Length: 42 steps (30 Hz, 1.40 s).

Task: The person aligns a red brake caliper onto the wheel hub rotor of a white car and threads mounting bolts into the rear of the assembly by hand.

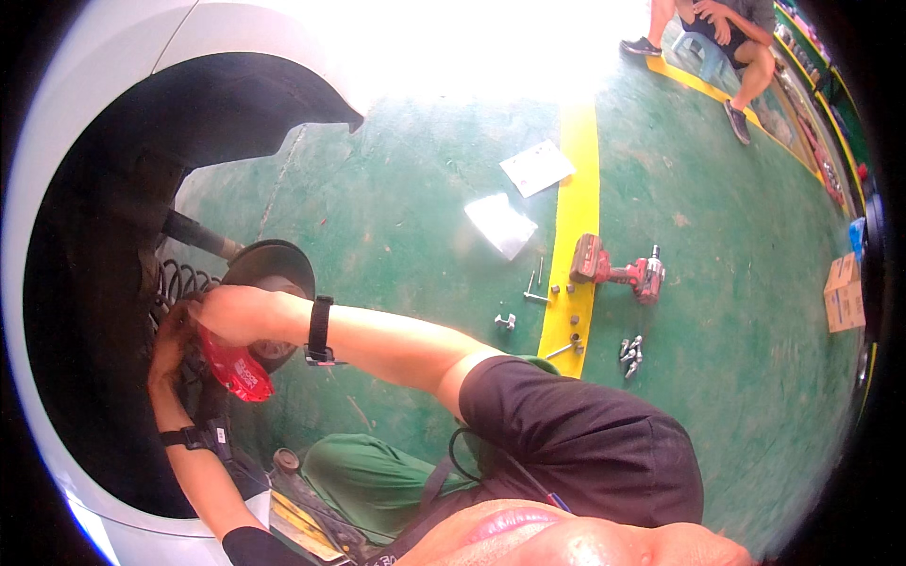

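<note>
Both my hands reach into the wheel well of a white car, on the left. My right hand is bent over the top of a red brake caliper, its fingers hidden behind the hand. In shadow beside it, my left hand reaches up near the coil spring; its fingertips do not show clearly. Next to the caliper sits the round brake disc, partly covered by my right wrist. What either hand grips, if anything, cannot be made out.
On the green floor lie a red cordless impact wrench, small sockets, several shiny metal pieces, a white sheet and a clear bag. A person sits at the far right. A cardboard box stands there too.
</note>
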Available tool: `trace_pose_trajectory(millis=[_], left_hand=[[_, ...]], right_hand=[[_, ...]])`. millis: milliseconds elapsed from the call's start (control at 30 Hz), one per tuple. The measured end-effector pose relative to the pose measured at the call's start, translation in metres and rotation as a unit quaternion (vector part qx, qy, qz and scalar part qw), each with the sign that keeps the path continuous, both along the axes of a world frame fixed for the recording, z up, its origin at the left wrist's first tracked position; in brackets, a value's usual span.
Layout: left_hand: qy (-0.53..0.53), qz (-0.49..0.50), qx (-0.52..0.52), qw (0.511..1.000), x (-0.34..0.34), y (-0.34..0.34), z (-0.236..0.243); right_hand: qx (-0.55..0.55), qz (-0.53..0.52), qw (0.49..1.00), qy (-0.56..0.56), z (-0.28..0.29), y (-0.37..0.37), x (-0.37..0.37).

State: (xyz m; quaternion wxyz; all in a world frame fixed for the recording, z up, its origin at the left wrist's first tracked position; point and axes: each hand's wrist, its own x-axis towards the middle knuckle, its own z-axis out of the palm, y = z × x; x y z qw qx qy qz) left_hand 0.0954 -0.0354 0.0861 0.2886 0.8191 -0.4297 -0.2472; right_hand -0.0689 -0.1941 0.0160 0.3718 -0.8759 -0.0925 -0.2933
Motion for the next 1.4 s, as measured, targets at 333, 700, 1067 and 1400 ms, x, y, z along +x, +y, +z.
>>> trace_pose_trajectory(millis=[333,700,1067,1400], left_hand=[[0.005,-0.011,-0.020,1.000,0.008,0.003,-0.004],[0.033,0.049,0.025,0.998,0.052,0.016,-0.015],[0.047,0.122,0.029,0.991,0.119,0.039,-0.024],[0.036,0.157,0.045,0.986,0.123,0.038,-0.024]], right_hand=[[-0.002,-0.001,0.999,-0.033,-0.005,0.001,0.006],[-0.093,0.003,0.995,-0.036,-0.008,-0.005,0.014],[-0.113,0.018,0.989,-0.092,-0.024,0.002,0.065],[-0.098,0.037,0.988,-0.113,-0.017,0.005,0.057]])
